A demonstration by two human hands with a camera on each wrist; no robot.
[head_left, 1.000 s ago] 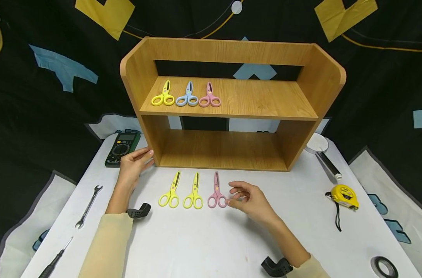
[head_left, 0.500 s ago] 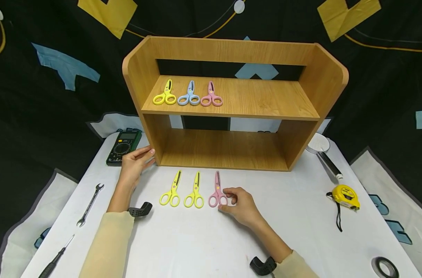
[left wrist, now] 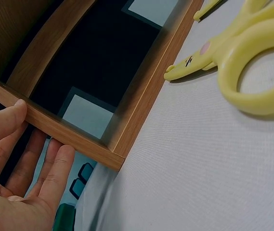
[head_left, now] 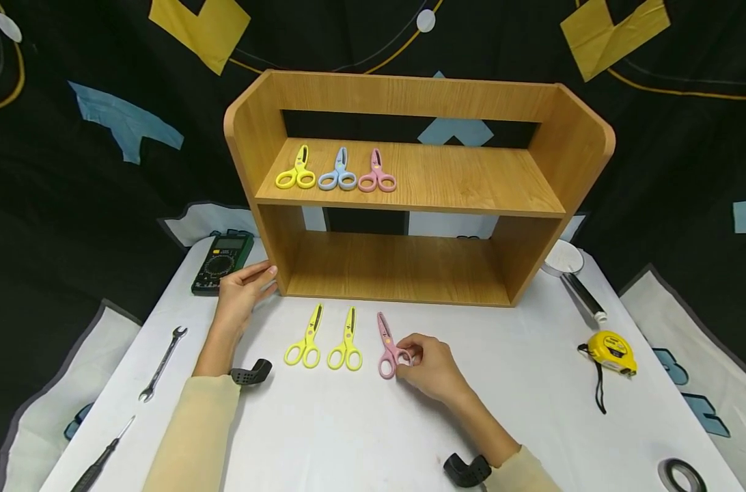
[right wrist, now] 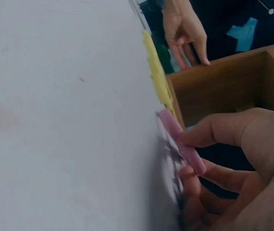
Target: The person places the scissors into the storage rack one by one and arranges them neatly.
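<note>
My right hand (head_left: 417,361) pinches the handle of a pink pair of scissors (head_left: 387,346) lying on the white table (head_left: 361,430); the scissors now lie slanted. In the right wrist view the fingers (right wrist: 209,137) curl round the pink handle (right wrist: 182,144). Two yellow scissors (head_left: 305,339) (head_left: 346,342) lie to its left. My left hand (head_left: 240,290) rests with straight fingers against the lower left corner of the wooden shelf (head_left: 410,184); the left wrist view shows those fingers (left wrist: 11,120) on the shelf edge (left wrist: 69,134). Yellow (head_left: 297,171), blue (head_left: 339,172) and pink (head_left: 376,173) scissors lie on the upper shelf board.
A green multimeter (head_left: 220,262) sits behind my left hand. A wrench (head_left: 162,363) and a screwdriver (head_left: 99,459) lie at the left. A torch (head_left: 578,283), a yellow tape measure (head_left: 613,350) and a black tape roll (head_left: 680,475) lie at the right.
My right hand moved left to the pink scissors and took hold of its handle, turning the scissors so they slant. The left hand stayed on the shelf corner.
</note>
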